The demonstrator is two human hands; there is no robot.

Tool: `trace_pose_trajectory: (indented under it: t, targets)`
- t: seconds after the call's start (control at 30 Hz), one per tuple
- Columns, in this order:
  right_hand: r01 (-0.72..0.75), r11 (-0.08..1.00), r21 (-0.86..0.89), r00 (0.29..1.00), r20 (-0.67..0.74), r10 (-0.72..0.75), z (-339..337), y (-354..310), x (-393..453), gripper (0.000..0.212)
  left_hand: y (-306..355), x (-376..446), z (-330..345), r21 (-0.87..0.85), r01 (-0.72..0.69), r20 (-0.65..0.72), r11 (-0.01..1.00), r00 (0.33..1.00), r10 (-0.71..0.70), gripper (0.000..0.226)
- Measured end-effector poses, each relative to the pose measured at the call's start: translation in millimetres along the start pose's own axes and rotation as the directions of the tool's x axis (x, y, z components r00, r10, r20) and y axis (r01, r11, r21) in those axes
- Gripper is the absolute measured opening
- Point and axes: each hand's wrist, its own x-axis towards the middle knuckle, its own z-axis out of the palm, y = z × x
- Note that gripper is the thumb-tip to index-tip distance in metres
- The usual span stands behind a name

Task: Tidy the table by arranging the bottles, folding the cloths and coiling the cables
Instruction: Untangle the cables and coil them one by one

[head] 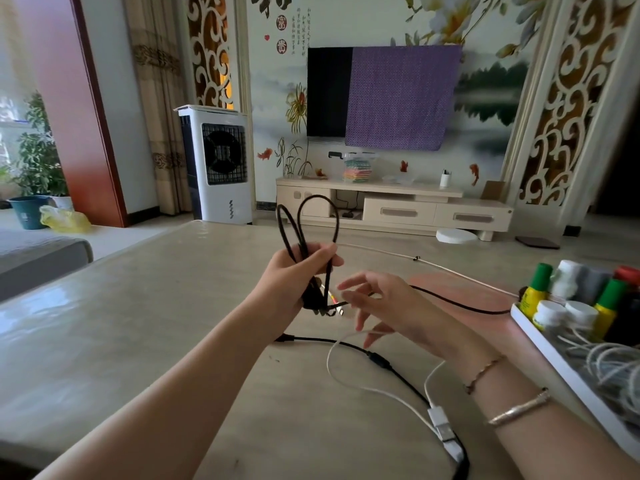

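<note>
Two cable loops (308,220) above left fingers (325,254).

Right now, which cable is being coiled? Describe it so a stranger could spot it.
Start at the beige table, then find the left hand raised above its middle. The black cable stands in loops from that grip. Unlike the white cable lying flat nearby, it is lifted and looped.

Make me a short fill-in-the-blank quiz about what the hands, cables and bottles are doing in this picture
1. The left hand grips loops of a ____ cable.
2. The right hand has its fingers ____ beside the cable's plug end.
3. The bottles stand in a white tray on the person's ____ side.
4. The yellow bottles have ____ caps.

Missing words: black; spread; right; green
</note>
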Motion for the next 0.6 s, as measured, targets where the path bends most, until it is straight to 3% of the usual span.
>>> trace_pose_trajectory:
  t: [0.1, 0.17, 0.23, 0.37, 0.47, 0.6]
  targets:
    - [-0.030, 0.985, -0.168, 0.998, 0.044, 0.038, -2, 7, -1, 0.032, 0, 1, -3, -0.110, 0.046, -0.008, 0.993, 0.999, -0.047, 0.008]
    - [0.022, 0.884, -0.467, 0.998, 0.069, 0.012, 4, 13, 2, 0.039, 0, 0, -3, -0.173, 0.079, 0.016, 0.982, 0.997, -0.077, 0.010]
    - [0.080, 0.772, -0.631, 0.997, 0.059, -0.056, 11, 16, 8, 0.034, 1, -1, -2, -0.225, 0.116, 0.039, 0.967, 0.993, -0.110, 0.015]
    - [0.028, 0.729, -0.684, 0.987, -0.098, -0.129, 8, 16, 14, 0.018, 2, 1, -7, -0.316, 0.181, 0.035, 0.931, 0.983, -0.179, 0.012]
    - [0.013, 0.683, -0.730, 0.977, -0.135, -0.163, 3, 19, 11, 0.012, 2, 2, -14, -0.374, 0.241, -0.020, 0.896, 0.963, -0.267, 0.014]
    - [-0.026, 0.779, -0.627, 0.969, -0.207, -0.134, -1, 20, 9, 0.011, -1, 4, -17, -0.360, 0.277, -0.115, 0.891, 0.934, -0.337, 0.034]
